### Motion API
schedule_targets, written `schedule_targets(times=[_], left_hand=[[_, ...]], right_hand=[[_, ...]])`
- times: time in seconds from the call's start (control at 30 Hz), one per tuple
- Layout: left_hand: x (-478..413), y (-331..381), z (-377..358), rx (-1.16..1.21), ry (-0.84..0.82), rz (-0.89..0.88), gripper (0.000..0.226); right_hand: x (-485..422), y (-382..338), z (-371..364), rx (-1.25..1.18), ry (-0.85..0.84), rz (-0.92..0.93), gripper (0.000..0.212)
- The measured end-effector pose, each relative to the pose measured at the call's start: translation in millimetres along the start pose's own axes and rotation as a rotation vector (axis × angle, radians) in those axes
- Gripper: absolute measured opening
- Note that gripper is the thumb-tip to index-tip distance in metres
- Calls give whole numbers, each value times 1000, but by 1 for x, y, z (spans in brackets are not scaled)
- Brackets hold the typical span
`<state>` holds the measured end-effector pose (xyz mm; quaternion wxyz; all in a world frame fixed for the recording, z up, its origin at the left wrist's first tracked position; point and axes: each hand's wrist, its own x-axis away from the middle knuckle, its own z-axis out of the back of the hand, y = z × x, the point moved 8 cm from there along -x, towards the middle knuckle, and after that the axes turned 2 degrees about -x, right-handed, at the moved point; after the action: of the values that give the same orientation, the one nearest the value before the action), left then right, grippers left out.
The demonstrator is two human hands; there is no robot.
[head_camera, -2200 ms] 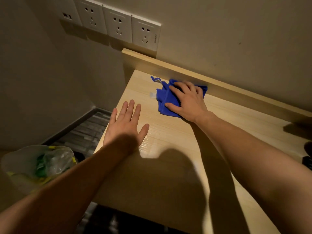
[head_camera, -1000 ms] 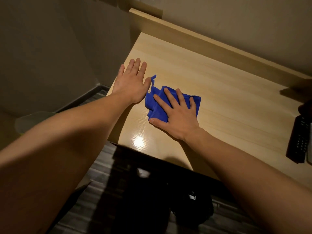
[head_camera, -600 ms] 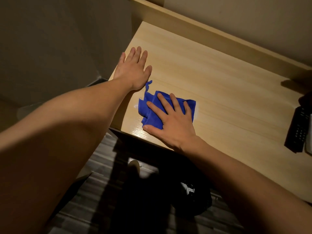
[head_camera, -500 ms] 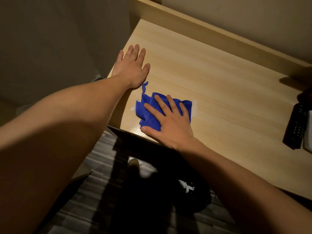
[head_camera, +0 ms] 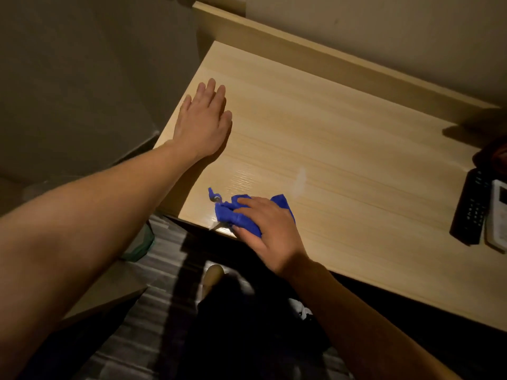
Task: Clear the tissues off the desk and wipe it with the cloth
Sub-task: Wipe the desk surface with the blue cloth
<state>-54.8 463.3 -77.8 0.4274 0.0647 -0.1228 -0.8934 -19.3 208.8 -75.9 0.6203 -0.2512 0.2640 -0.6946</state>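
- no tissues show anywhere on the desk (head_camera: 343, 149), so the clearing half of the task looks done, as far as this view reaches.
- the wiping half looks under way: the blue cloth (head_camera: 233, 215) lies bunched at the near-left corner of the desk, right at the front edge, under the right hand (head_camera: 263, 229).
- the right hand rests on top of the cloth with fingers (head_camera: 245, 200) curled over it, pressing and lightly gathering it rather than lifting it.
- the left hand (head_camera: 204, 124) lies flat and open on the desk near its left edge, fingers together, holding nothing; it seems to be bracing.
- a pale smear (head_camera: 300, 179) sits on the wood just beyond the cloth, so that patch probably needs a pass, as may the middle and right of the top.
- two remotes, one black (head_camera: 470, 212) and one white (head_camera: 498, 218), lie at the right side and would have to be wiped around or moved.
- hard to make out: the white remote is cut off by the frame, a dark object above them sits in shadow, and a small pale sliver at the cloth's near edge could be a tag or a scrap; i cannot tell which.
- under the desk is mostly black; a greenish thing on the floor at left is half hidden by the left forearm.
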Motion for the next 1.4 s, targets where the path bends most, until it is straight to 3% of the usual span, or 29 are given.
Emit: schedule_targets(times=[0.1, 0.17, 0.33, 0.5, 0.63, 0.93, 1.4], left_hand=[[14, 22, -7, 83, -2, -16, 65], [22, 33, -19, 84, -64, -11, 68], [31, 39, -43, -72, -117, 24, 74], [29, 37, -46, -123, -83, 29, 74], [26, 35, -49, -106, -58, 45, 73], [23, 33, -52, -121, -78, 57, 74], [26, 36, -48, -131, -70, 55, 73]], right_hand=[[2, 18, 29, -590, 144, -222, 26], [-7, 33, 57, -748, 245, -315, 24], [-68, 69, 137, -340, 336, -242, 30], [-140, 122, 156, 134, 218, -183, 37], [-186, 156, 161, 372, 152, -167, 42], [-213, 185, 155, 510, 3, -244, 78], [-145, 148, 111, 557, -71, -197, 77]])
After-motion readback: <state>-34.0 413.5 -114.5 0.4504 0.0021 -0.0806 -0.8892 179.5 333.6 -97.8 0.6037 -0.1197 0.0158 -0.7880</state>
